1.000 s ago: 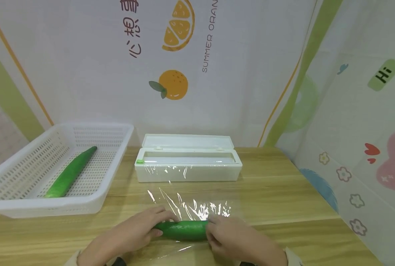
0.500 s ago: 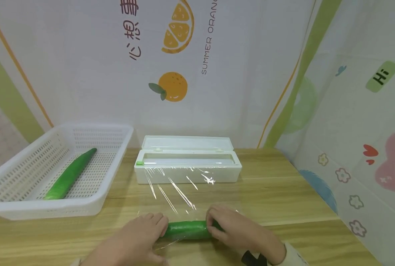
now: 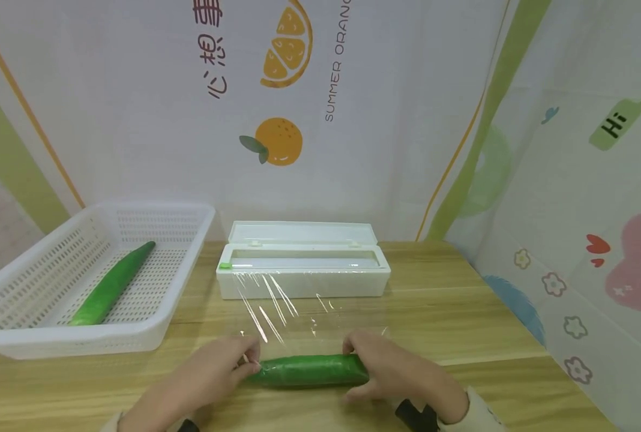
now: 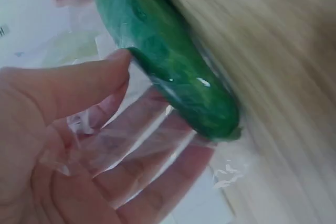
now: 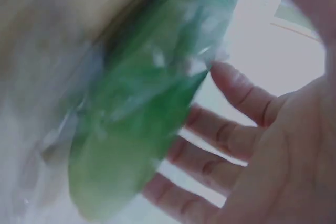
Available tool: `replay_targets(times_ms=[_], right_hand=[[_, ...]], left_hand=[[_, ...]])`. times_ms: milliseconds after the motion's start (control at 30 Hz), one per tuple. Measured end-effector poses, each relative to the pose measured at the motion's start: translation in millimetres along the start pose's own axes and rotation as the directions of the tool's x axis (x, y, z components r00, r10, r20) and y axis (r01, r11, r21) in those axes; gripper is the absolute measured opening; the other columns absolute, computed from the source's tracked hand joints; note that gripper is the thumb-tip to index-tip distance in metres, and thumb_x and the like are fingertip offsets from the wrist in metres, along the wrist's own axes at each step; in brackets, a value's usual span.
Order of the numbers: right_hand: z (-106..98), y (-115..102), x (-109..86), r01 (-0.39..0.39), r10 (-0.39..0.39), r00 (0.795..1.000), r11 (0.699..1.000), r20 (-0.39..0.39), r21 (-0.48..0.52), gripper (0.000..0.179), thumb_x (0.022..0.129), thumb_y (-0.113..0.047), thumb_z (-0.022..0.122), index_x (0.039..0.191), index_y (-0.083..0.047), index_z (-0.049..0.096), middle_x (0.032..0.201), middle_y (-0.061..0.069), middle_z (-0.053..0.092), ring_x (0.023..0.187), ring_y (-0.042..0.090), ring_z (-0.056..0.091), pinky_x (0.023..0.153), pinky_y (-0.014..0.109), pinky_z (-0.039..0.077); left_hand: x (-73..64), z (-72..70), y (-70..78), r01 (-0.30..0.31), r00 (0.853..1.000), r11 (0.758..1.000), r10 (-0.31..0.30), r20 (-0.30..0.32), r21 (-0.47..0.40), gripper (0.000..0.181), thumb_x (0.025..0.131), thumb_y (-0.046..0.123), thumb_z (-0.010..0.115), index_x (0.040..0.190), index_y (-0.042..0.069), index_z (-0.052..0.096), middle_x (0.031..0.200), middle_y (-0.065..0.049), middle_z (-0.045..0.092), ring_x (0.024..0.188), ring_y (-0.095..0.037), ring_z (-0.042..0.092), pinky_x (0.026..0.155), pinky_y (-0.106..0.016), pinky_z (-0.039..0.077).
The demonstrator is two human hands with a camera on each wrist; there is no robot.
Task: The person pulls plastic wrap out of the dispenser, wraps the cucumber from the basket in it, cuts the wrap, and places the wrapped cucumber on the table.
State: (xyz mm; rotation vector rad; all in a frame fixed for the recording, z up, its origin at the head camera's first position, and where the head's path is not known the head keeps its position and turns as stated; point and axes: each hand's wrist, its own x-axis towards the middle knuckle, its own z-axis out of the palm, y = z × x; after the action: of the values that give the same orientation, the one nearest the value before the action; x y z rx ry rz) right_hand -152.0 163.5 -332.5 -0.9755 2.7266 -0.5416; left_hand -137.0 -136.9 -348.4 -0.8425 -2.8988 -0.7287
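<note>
A green cucumber (image 3: 312, 370) lies crosswise near the table's front, with clear plastic wrap (image 4: 142, 142) around it. At its left end, my left hand (image 3: 223, 363) pinches the loose wrap between thumb and index finger, while the other fingers extend behind the film in the left wrist view. My right hand (image 3: 385, 366) is at the opposite end. In the right wrist view, its fairly straight fingertips rest along the cucumber's side, under a blurred layer of film. From the cucumber, the sheet runs back to a white wrap dispenser (image 3: 304, 285) with its lid up.
To the left stands a white perforated basket (image 3: 191, 264) with a second cucumber (image 3: 112, 288) inside. A small green slider (image 3: 225, 265) sits at the dispenser's left corner. The wooden table (image 3: 434, 318) meets a printed curtain (image 3: 353, 174) at the back and right.
Both hands have shifted outward towards the cucumber's ends, showing more of its middle. My left fingers now pinch wrap instead of gripping the cucumber. Creases in the sheet have changed.
</note>
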Motion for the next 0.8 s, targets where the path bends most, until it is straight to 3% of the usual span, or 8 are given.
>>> replay_targets(times_ms=[133, 267, 400, 800], right_hand=[[-8.3, 8.8, -4.8, -0.021, 0.021, 1.0, 1.0, 0.017, 0.005, 0.03, 0.081, -0.019, 0.071, 0.098, -0.013, 0.048, 0.092, -0.007, 0.046, 0.081, 0.006, 0.043, 0.069, 0.019, 0.042], [-20.0, 19.9, -9.8, -0.048, 0.044, 0.998, 0.995, 0.047, 0.091, 0.011, 0.087, -0.01, 0.061, 0.09, -0.014, 0.051, 0.088, -0.006, 0.052, 0.08, 0.005, 0.048, 0.068, 0.021, 0.045], [-28.2, 29.1, -9.6, -0.046, 0.038, 0.997, 0.99, 0.062, 0.133, 0.004, 0.092, -0.013, 0.057, 0.088, -0.014, 0.055, 0.085, -0.008, 0.056, 0.082, 0.003, 0.052, 0.07, 0.022, 0.047], [-25.8, 33.8, 1.1, 0.027, -0.023, 0.997, 0.998, -0.074, 0.048, 0.004, 0.093, -0.014, 0.054, 0.089, -0.014, 0.055, 0.075, -0.008, 0.055, 0.067, -0.001, 0.046, 0.062, 0.019, 0.046]], left_hand=[[2.2, -2.8, -7.6, 0.039, 0.999, 0.996, -0.038, 0.009, -0.084, 0.014, 0.084, 0.024, 0.065, 0.077, 0.021, 0.054, 0.072, 0.013, 0.054, 0.067, -0.001, 0.05, 0.057, -0.02, 0.044], [2.8, -5.4, -15.5, 0.041, 0.999, 0.989, -0.04, 0.011, -0.14, 0.013, 0.084, 0.024, 0.065, 0.077, 0.017, 0.057, 0.069, 0.011, 0.053, 0.064, 0.0, 0.045, 0.056, -0.019, 0.042], [3.4, -6.4, -20.0, 0.056, 0.998, 0.985, -0.056, 0.009, -0.165, 0.009, 0.083, 0.022, 0.065, 0.081, 0.015, 0.06, 0.07, 0.01, 0.056, 0.065, 0.001, 0.047, 0.057, -0.019, 0.044], [6.1, -5.6, -22.6, 0.045, 0.998, 0.983, -0.052, -0.032, -0.176, 0.005, 0.084, 0.014, 0.065, 0.08, 0.012, 0.062, 0.068, 0.01, 0.061, 0.062, 0.004, 0.051, 0.057, -0.018, 0.046]])
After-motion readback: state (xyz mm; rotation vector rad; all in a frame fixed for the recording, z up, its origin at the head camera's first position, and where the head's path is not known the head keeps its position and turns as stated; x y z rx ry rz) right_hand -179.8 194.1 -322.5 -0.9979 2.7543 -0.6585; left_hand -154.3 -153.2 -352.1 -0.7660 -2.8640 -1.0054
